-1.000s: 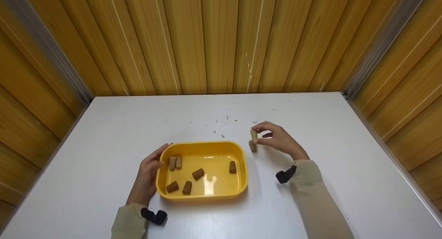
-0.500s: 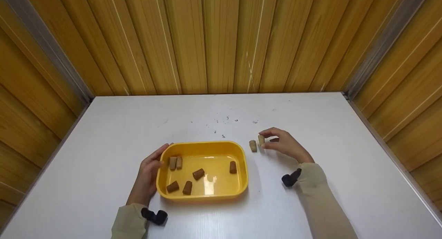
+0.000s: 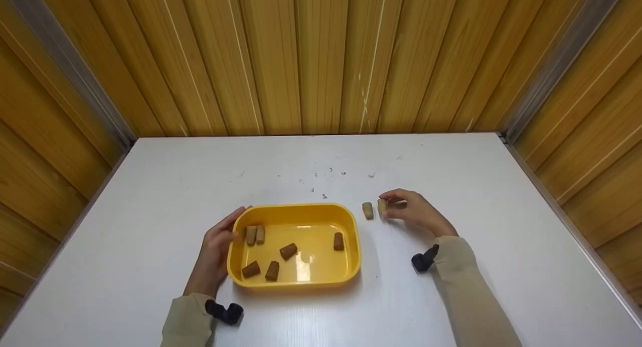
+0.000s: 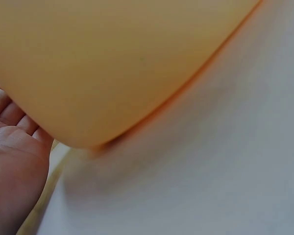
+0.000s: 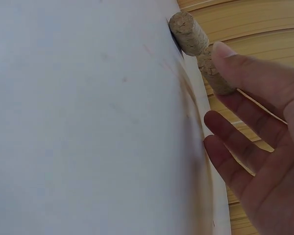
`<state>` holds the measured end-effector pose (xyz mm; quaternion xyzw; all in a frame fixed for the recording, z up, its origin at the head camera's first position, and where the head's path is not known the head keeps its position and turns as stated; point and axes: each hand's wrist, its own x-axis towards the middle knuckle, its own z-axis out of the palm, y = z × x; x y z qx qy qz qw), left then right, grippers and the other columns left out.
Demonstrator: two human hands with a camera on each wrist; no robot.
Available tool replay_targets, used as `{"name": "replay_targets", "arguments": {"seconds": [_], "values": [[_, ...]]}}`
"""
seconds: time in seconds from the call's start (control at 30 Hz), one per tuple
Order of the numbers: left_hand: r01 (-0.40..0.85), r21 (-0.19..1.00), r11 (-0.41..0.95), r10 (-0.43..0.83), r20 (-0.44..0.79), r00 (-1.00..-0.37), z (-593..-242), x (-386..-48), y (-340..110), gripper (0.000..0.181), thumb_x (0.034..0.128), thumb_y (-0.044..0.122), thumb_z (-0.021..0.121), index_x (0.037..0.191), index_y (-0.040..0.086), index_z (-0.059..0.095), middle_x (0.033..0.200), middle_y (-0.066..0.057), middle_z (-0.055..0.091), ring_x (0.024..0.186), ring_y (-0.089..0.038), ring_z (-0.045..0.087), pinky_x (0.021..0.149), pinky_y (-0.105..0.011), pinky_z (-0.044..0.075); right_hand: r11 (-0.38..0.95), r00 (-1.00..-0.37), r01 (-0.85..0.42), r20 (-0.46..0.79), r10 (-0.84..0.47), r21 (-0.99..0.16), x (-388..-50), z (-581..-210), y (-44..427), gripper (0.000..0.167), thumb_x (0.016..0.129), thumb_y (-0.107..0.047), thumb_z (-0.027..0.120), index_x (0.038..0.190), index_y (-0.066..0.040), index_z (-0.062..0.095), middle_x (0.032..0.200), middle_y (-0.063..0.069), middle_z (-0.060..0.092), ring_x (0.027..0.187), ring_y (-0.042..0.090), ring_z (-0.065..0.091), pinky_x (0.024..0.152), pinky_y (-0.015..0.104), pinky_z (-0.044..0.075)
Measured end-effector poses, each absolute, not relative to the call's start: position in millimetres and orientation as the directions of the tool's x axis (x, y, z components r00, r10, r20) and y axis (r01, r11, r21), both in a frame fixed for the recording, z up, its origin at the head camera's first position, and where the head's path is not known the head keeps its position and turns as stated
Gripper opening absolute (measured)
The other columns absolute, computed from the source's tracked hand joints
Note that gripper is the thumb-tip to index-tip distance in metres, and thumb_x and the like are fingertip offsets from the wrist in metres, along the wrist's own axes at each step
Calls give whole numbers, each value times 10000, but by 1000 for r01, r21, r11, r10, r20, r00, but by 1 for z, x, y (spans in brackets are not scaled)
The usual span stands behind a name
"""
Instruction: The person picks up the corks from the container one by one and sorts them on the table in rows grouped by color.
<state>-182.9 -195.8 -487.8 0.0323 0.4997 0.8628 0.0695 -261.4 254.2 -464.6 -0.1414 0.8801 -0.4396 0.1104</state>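
My right hand (image 3: 419,214) pinches a pale cork (image 3: 382,207) between thumb and forefinger, just right of the tray. In the right wrist view this cork (image 5: 211,73) is held at the fingertips, while the other fingers spread loosely. Close to its left, a second pale cork (image 3: 368,210) stands on the table. My left hand (image 3: 213,256) holds the left side of the yellow plastic tray (image 3: 296,286), thumb at the rim. The left wrist view shows the tray's outer wall (image 4: 112,73) with the palm beside it; those fingertips are hidden.
Inside the tray lie two pale corks (image 3: 251,235) side by side and several brown ones (image 3: 288,251). Small dark marks (image 3: 324,196) dot the white table (image 3: 175,176). Wood-patterned panels (image 3: 321,61) rise behind and at both sides.
My right hand has brought its cork down and to the right, from over the standing cork to a spot beside it. The left hand and the tray have stayed put.
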Motion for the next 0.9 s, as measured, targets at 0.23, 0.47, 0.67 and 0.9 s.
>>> {"name": "replay_targets", "arguments": {"seconds": [0.23,0.47,0.67,0.9], "values": [[-108,871,-478,144,-44,-989,-486,-186,-195,621,862,-97,322,1477,-11,312,1518,-86,385,1356,-136,436,1101,-269,388,630,-940,-109,-126,-318,-769,-261,-462,255,479,825,-233,736,1269,-114,601,1275,97,606,1199,294,538,1087,470,413],[-120,875,-470,156,-51,-986,-485,-186,-193,625,863,-92,325,1481,4,313,1532,-80,363,1362,-129,428,1097,-262,389,646,-942,-79,-156,-298,-760,-261,-462,255,487,820,-234,736,1276,-136,599,1290,85,600,1207,298,534,1088,480,408],[-131,875,-466,145,-71,-987,-484,-186,-194,630,855,-84,349,1476,25,339,1524,-57,380,1365,-121,422,1095,-252,392,654,-945,-62,-167,-283,-754,-261,-463,255,484,815,-236,741,1273,-155,607,1300,69,604,1211,290,532,1093,474,401],[-110,850,-516,125,-52,-991,-485,-185,-195,606,868,-102,350,1466,-7,341,1424,-19,504,1329,-128,471,1099,-281,390,660,-943,-82,-156,-294,-747,-263,-463,253,490,825,-238,736,1285,-142,597,1292,85,600,1218,299,529,1098,470,399]]}}
